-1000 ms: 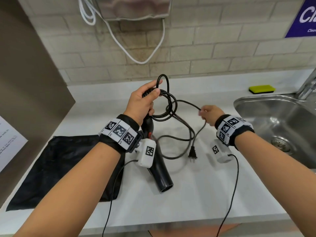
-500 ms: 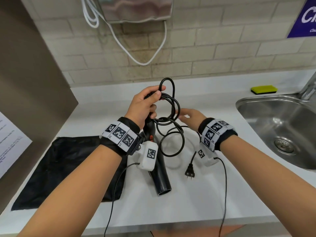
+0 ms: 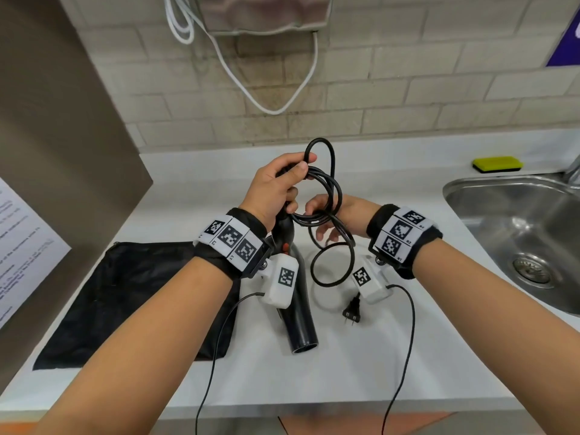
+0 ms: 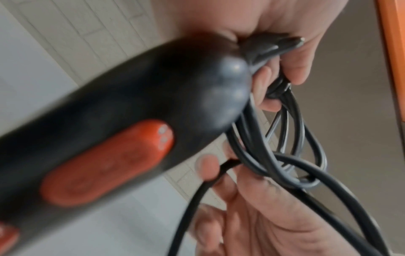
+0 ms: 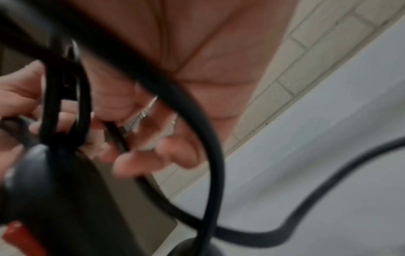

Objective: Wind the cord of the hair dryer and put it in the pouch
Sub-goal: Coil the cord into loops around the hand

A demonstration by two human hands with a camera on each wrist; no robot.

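Observation:
The black hair dryer (image 3: pixel 299 324) hangs nozzle down over the white counter (image 3: pixel 361 365); its orange switch (image 4: pixel 109 161) shows in the left wrist view. My left hand (image 3: pixel 273 189) grips the handle end together with several loops of the black cord (image 3: pixel 332 183). Just right of it, my right hand (image 3: pixel 353 215) holds a strand of the cord (image 5: pixel 210 138) in curled fingers. One loose loop (image 3: pixel 334 265) dangles below both hands. The plug (image 3: pixel 351 312) lies on the counter. The black pouch (image 3: pixel 125 293) lies flat to the left.
A steel sink (image 3: pixel 455 189) is set in the counter at the right, with a yellow-green sponge (image 3: pixel 497 163) behind it. A white cable (image 3: pixel 266 105) hangs on the tiled wall. A brown panel (image 3: pixel 62 152) with a paper sheet (image 3: pixel 22 246) closes the left side.
My right hand has come left with the cord, right up to my left hand. The slack has gathered into a further loop, and the plug slid nearer the dryer.

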